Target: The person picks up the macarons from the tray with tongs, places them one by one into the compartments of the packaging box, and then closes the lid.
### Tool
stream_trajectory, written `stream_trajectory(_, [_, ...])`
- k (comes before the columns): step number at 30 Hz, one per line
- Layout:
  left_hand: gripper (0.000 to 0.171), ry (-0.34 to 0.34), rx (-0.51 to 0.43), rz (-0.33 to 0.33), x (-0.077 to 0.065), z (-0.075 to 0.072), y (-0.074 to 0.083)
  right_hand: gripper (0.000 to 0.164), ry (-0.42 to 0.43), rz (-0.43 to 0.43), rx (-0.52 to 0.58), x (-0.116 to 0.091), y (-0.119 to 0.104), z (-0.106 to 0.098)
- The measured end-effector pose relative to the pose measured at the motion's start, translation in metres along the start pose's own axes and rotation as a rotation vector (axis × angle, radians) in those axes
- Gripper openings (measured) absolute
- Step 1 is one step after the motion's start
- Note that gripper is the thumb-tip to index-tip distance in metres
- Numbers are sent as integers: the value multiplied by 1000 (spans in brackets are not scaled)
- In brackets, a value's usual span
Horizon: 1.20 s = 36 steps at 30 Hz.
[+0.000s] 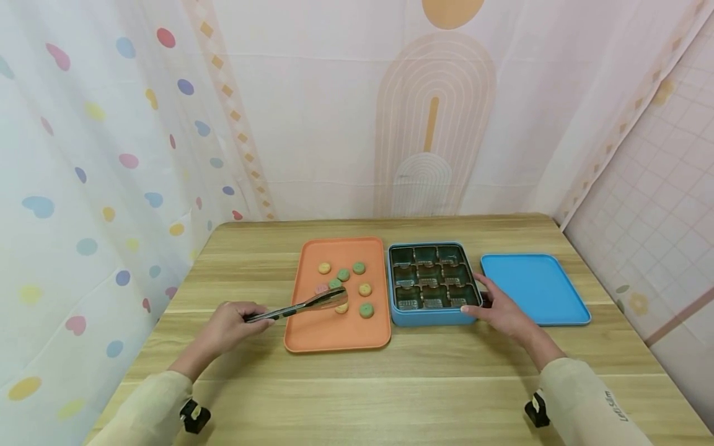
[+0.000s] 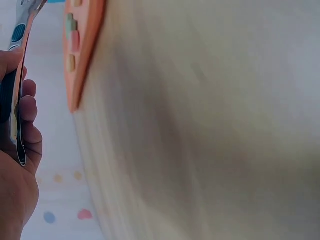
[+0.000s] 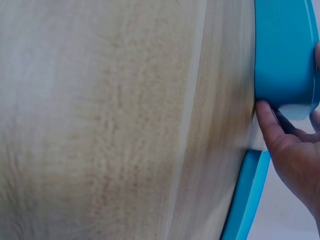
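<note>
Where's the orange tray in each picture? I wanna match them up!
Head: the orange tray is a bit below the middle, left of the blue box.
Left wrist: it's near the top left, just right of the tongs.
Right wrist: it isn't in this one.
Landmark: the wooden table shows in all three.

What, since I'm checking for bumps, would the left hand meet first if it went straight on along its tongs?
Going that way, the left hand would probably meet the left rim of the orange tray first; its height is hard to judge, so it might pass above.
</note>
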<state>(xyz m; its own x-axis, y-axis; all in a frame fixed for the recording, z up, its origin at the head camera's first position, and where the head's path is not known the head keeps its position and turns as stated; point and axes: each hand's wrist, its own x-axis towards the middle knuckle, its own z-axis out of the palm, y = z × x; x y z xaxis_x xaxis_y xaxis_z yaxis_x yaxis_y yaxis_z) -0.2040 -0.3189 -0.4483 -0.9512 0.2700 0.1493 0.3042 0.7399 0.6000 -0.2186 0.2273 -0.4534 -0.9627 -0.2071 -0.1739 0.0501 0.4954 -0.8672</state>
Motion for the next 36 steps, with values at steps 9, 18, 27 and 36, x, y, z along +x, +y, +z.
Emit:
stream_trajectory(9, [8, -16, -16, 82, 31, 8, 32, 94, -8, 14, -1, 1, 2, 0])
stream_trajectory(18, [13, -72, -58, 77, 54, 27, 57, 95, -11, 5, -9, 1, 1, 0])
stream_trajectory(27, [6, -87, -109, 143, 70, 46, 77, 95, -16, 10, -24, 1, 1, -1])
stream_trajectory(36, [5, -124, -148, 164, 77, 65, 82, 96, -12, -1, -29, 2, 3, -1])
